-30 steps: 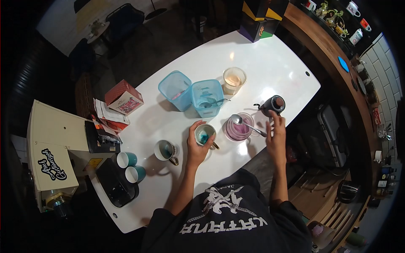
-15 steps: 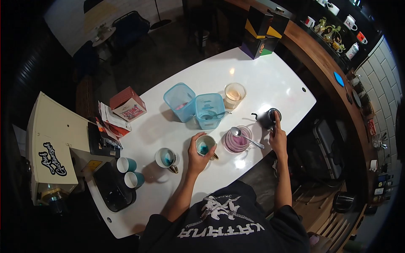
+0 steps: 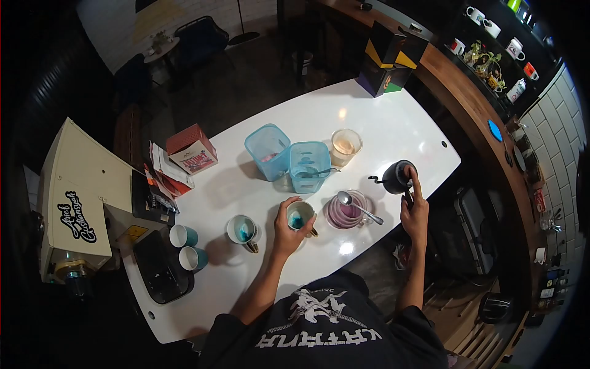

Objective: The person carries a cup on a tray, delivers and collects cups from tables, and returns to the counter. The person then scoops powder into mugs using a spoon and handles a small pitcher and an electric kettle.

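My left hand [image 3: 287,229] is wrapped round a cup [image 3: 300,215] with a dark handle and blue-green stuff inside. Left of it a similar cup [image 3: 242,229] stands on the table, also with blue-green stuff at the bottom. My right hand [image 3: 415,209] grips the handle of a small black gooseneck kettle [image 3: 397,176], its thin spout pointing left. Between the hands a metal spoon [image 3: 359,207] lies across a ribbed glass cup [image 3: 342,213] on a saucer, with a pinkish-purple look.
Beyond the cups are two blue plastic tubs [image 3: 267,150], one holding a spoon, and a glass [image 3: 345,146] with pale brown contents. A beige machine [image 3: 86,203], two teal cups [image 3: 182,236] and a red box [image 3: 192,149] are leftward. Black boxes [image 3: 393,61] stand at the far end.
The kettle looks larger and more tilted, and my right hand has come slightly nearer my body with it. My left hand stays on its cup. The whole view has shifted a little.
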